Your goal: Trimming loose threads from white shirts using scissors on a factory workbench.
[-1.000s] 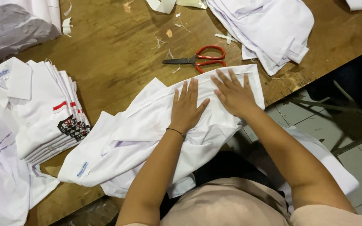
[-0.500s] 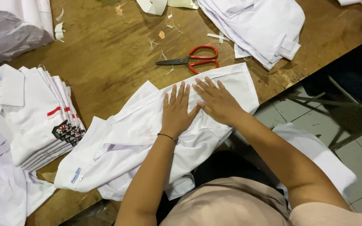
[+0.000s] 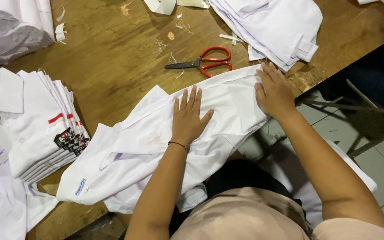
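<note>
On the near edge of the wooden table point(image 3: 112, 53), a white shirt point(image 3: 156, 146) lies spread crosswise, its right end hanging slightly past the table edge. Left hand point(image 3: 187, 118): laid flat on the middle of the shirt, palm down, fingers spread wide, gripping nothing; a thin dark band circles the wrist. Right hand point(image 3: 274, 91): pressed on the shirt's right end, fingers extended along the cloth at its upper edge, palm down, nothing grasped. Red-handled scissors point(image 3: 203, 63): lying closed on the table just beyond the shirt, blades pointing left, untouched. Stack of folded white shirts point(image 3: 41, 124): at the left, fanned edges showing red and dark badges. Second pile of white garments point(image 3: 276, 26): at the upper right, near the right hand. Thread scraps and paper strips point(image 3: 60, 31) lie scattered on the tabletop
</note>
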